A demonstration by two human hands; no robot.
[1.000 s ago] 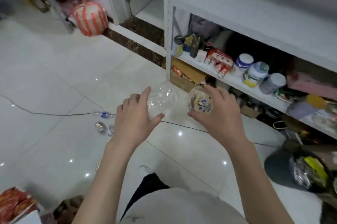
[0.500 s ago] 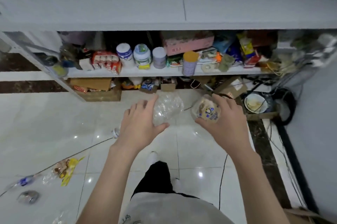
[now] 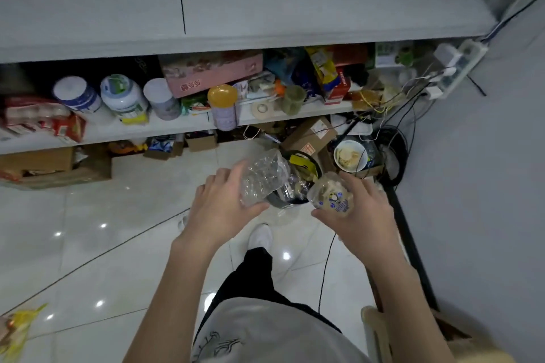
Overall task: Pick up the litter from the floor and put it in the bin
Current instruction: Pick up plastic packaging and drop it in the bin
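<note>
The left hand (image 3: pixel 219 209) grips a crushed clear bottle (image 3: pixel 262 176); the right hand (image 3: pixel 358 215) holds a snack packet (image 3: pixel 330 196); the bin (image 3: pixel 290 194) sits just beyond both.

Glossy white tile floor (image 3: pixel 88 244) with light glints; cluttered white shelf unit (image 3: pixel 265 38); grey wall (image 3: pixel 486 185) at right.

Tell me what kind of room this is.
Probably a storage corner of a home or small office: a white shelf crammed with tins, cardboard boxes on the tiled floor, and a crowded power strip.
</note>
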